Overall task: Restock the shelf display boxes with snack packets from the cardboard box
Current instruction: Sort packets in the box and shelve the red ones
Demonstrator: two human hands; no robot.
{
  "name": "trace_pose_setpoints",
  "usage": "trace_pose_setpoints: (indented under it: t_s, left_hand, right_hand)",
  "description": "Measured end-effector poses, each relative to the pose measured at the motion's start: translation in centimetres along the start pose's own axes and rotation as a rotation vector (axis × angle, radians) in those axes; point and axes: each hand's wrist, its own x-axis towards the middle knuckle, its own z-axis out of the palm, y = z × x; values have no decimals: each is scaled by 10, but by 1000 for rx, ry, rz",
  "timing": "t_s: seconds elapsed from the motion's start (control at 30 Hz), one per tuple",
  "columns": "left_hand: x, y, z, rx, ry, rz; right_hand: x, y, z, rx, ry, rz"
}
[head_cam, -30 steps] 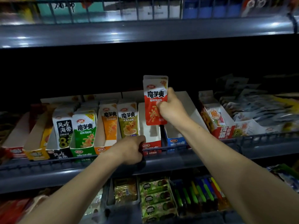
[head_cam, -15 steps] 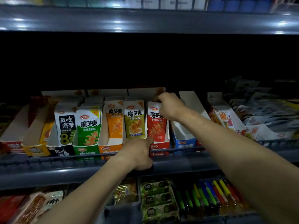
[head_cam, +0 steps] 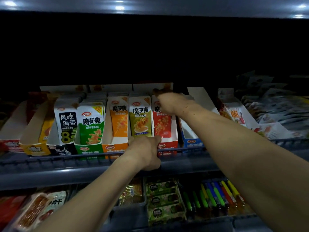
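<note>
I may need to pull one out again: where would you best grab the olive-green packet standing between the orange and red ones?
Pinch the olive-green packet by its top edge, coming from above and in front. It stands upright in its display box, pressed between the orange packet and the red packet, so its sides are shut in and only the top strip stands free.

Readable pack text, shelf row
Black-white packet [head_cam: 67, 122]: "风吃海带", big "8". Green packet [head_cam: 91, 124]: "魔芋爽", "20%" corner tag. Orange packet [head_cam: 119, 119] and olive packet [head_cam: 140, 118]: "魔芋爽". Right box [head_cam: 235, 114]: "脆".
</note>
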Motion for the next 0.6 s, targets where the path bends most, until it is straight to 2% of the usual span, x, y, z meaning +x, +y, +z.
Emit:
trace_pose_setpoints:
  t_s: [0.17,0.33,0.47,0.6]
  left_hand:
    - [0,-1,3,-8,17,7]
    - [0,-1,1,-21,23,16]
    - [0,-1,1,-13,21,24]
    - [0,-2,2,-5,21,25]
  right_hand:
    - [9,1,4,18,30,27]
    - [4,0,13,-135,-21,23]
    - [8,-1,12,-278,100,47]
    - [3,-2,18,-304,244,37]
